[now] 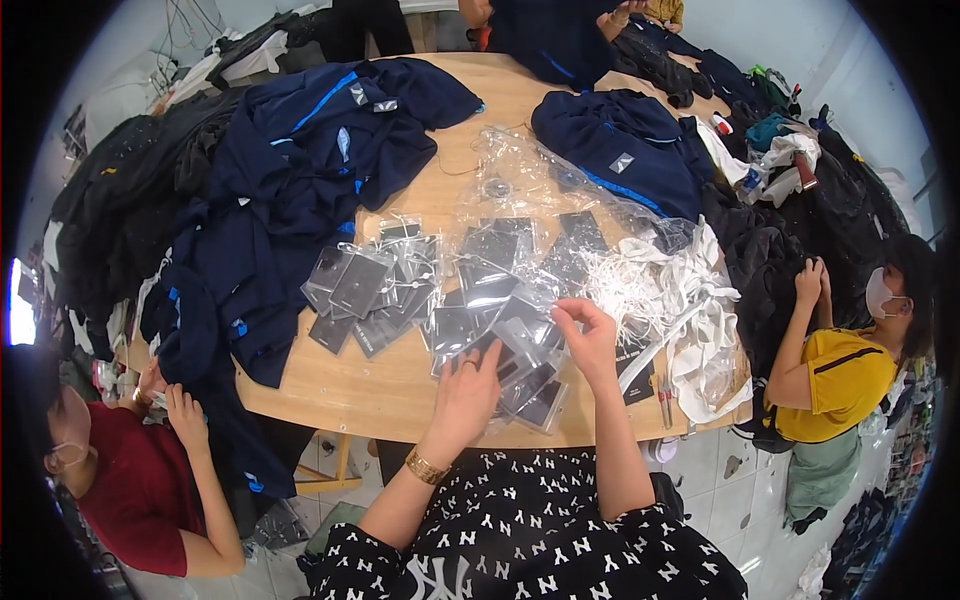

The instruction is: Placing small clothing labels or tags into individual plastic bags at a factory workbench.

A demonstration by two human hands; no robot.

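Observation:
Black hang tags in clear plastic sleeves [478,325] lie in a loose heap on the wooden table in front of me. My left hand [468,388] rests on the near part of this heap, its fingers stretched out over the sleeves. At the heap's right side, my right hand [590,340] is closed in a pinch at the edge of a clear plastic sleeve [527,312]. A second group of sleeved tags [362,285] lies to the left. White strings [622,290] form a tangled pile just right of my right hand.
Navy garments with blue trim [310,150] cover the table's left side; another navy garment [620,140] lies far right. A large clear plastic bag [530,180] spreads behind the tags. White cloth strips [705,350] hang near the right edge. People work at left, right and far side.

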